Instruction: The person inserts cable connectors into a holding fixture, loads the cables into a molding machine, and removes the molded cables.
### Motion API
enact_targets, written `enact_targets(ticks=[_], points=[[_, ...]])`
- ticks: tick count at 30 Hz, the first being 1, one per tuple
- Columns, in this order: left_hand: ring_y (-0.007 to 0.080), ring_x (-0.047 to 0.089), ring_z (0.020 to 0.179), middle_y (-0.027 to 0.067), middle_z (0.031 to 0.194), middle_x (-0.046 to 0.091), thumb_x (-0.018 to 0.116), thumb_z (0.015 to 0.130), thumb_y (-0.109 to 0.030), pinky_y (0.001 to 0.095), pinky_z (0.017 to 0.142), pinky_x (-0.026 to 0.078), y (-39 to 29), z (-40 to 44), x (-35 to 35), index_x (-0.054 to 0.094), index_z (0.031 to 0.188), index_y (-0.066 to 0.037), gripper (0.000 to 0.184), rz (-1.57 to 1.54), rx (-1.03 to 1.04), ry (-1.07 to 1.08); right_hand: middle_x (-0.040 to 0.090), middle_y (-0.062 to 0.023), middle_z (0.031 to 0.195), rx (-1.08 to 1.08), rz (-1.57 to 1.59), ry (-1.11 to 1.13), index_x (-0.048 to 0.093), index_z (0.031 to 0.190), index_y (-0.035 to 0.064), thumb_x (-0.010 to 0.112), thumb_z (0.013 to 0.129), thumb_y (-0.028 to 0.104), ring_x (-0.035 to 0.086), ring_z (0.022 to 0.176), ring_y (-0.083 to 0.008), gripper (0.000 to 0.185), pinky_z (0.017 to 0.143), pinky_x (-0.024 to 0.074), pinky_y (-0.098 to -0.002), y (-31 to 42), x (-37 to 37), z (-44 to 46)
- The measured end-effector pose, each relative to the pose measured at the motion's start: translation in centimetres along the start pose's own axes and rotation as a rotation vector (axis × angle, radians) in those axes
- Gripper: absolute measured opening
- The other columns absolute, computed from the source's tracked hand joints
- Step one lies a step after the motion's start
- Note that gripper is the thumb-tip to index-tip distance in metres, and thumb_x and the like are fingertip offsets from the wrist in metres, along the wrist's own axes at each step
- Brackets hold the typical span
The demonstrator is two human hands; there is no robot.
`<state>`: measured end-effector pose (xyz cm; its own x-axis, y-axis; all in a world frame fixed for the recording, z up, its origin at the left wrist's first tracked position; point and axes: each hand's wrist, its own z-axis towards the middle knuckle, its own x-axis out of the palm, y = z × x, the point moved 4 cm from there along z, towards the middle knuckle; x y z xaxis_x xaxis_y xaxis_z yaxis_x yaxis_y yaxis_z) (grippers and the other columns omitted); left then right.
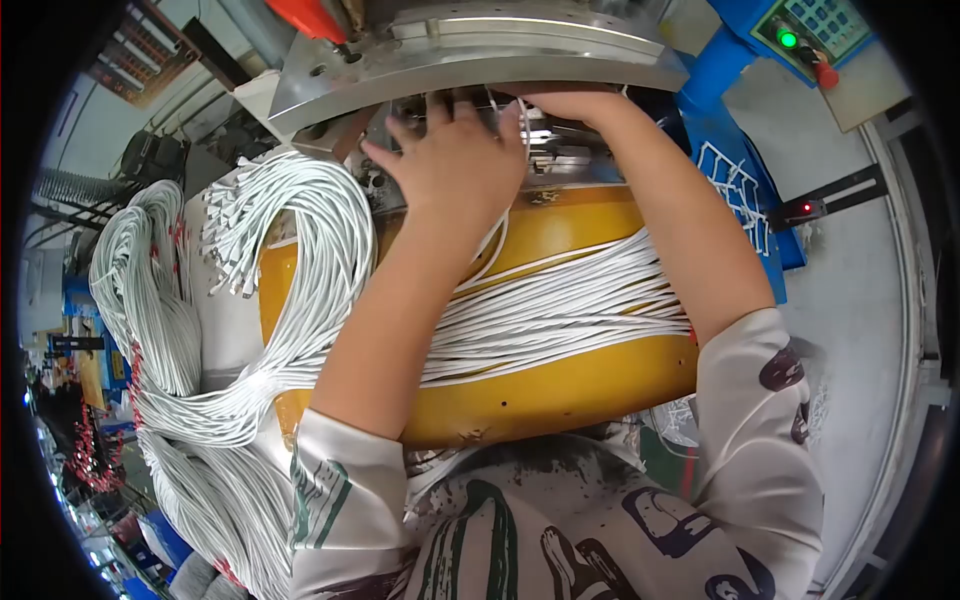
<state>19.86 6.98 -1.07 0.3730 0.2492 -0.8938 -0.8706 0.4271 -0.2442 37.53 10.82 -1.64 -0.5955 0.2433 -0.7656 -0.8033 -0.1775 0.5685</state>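
Note:
My left hand point(455, 155) is over the lower metal mould point(565, 155), its fingers spread and their tips just under the upper steel plate point(480, 70). A thin white cable point(526, 135) runs past its thumb side and curves down toward the yellow table; I see no firm grip on it. My right hand point(565, 100) reaches in from the right beneath the plate's edge. Its fingers are mostly hidden there, so what they hold does not show. A bundle of white cables point(560, 305) lies across the yellow table point(480, 410) below both forearms.
More white cable bundles point(150, 290) hang at the left, several with connector ends point(230, 230). To the right stand a blue bin with white plastic scraps point(735, 195) and a black bracket with a red light point(808, 208). A control panel point(815, 40) is at the upper right.

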Motion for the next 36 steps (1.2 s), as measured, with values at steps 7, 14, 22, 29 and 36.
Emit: enact_targets(ticks=[7,14,22,29,36], points=[[0.0534,0.037,0.139,0.0228,0.153,0.043,0.042,0.100,-0.054,0.0679,0.113,0.024,1.3,-1.0,-2.5,0.054,0.140,-0.001,0.068,-0.117,0.050,0.231,0.068,-0.0188,0.120,0.056,-0.087,-0.227,0.068,0.121,0.0089,0.064,0.094,0.046,0.065,0.108,-0.0327,0.046,0.098,0.0472,-0.0398,-0.2,-0.9,-2.6],[0.0414,0.056,0.119,0.0210,0.134,0.057,0.071,0.087,-0.023,0.0482,0.101,0.044,-0.3,-10.3,-6.5,0.063,0.127,-0.001,0.046,-0.381,0.407,-0.010,0.071,-0.0169,0.102,0.349,-0.161,0.078,0.073,0.106,0.0091,0.068,0.092,0.041,0.064,0.098,-0.0345,0.035,0.085,0.0487,-0.0411,2.8,-0.9,-5.7],[0.0497,0.045,0.133,0.0279,0.149,0.043,0.079,0.080,-0.033,0.0567,0.112,0.034,5.8,-20.6,-11.5,0.061,0.136,-0.012,0.062,-0.280,0.582,0.300,0.065,-0.0134,0.118,0.247,-0.049,0.858,0.069,0.118,0.0109,0.073,0.084,0.028,0.059,0.108,-0.0321,0.039,0.096,0.0455,-0.0438,10.8,-1.5,-26.2],[0.0528,0.030,0.145,0.0281,0.157,0.034,0.082,0.071,-0.039,0.0648,0.116,0.022,14.4,-25.8,-10.2,0.055,0.145,-0.024,0.080,0.180,0.326,0.168,0.052,-0.0104,0.140,-0.118,-0.683,0.140,0.064,0.134,0.0231,0.081,0.071,0.024,0.053,0.123,-0.0311,0.065,0.104,0.0401,-0.0476,9.6,-5.1,-34.4],[0.0543,0.033,0.142,0.0319,0.153,0.037,0.087,0.062,-0.042,0.0632,0.116,0.025,13.6,-25.4,-11.2,0.059,0.140,-0.018,0.086,0.114,0.227,0.035,0.051,-0.0098,0.140,-0.063,-0.593,0.083,0.058,0.140,0.0297,0.084,0.064,0.024,0.049,0.124,-0.0306,0.080,0.102,0.0402,-0.0453,11.0,-5.8,-35.4]])
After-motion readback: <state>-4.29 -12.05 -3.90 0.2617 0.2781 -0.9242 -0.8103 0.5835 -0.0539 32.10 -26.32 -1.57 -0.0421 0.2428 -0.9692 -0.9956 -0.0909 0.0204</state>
